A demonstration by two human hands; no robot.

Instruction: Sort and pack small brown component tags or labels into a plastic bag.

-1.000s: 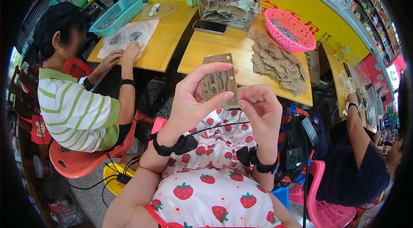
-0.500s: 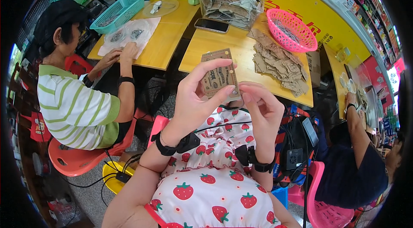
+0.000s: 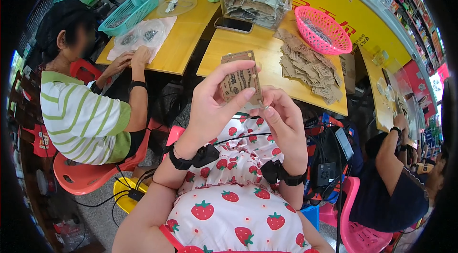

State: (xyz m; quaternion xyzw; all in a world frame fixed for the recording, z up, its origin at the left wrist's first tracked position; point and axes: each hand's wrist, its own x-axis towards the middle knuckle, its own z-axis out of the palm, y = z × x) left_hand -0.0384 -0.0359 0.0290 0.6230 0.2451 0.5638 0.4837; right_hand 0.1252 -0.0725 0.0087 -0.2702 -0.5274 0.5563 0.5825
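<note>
My left hand (image 3: pixel 208 98) is closed on a brown cardboard card (image 3: pixel 242 75) with dark print and small holes near its edge. The card is held up over my lap, tilted, with my thumb on its printed face and the fingers behind it. At the card's lower right corner my right hand (image 3: pixel 287 121) is closed in a pinch. A tiny shiny bit shows by its fingertips, too small to name. Beyond my hands, a loose pile of similar brown cards (image 3: pixel 312 69) lies on the wooden table (image 3: pixel 217 57).
A clear box (image 3: pixel 257 5) full of cards, a phone (image 3: pixel 233 25) and a pink basket (image 3: pixel 322 33) with small metal pieces stand on the table. On the left, a co-worker (image 3: pixel 86 114) works at another table near a teal basket (image 3: pixel 129 13). Another person (image 3: pixel 391 176) sits on the right.
My right hand has shifted a little left, its fingertips now at the card's corner. The card and my left hand have moved slightly left. At right, the other person's arm has moved.
</note>
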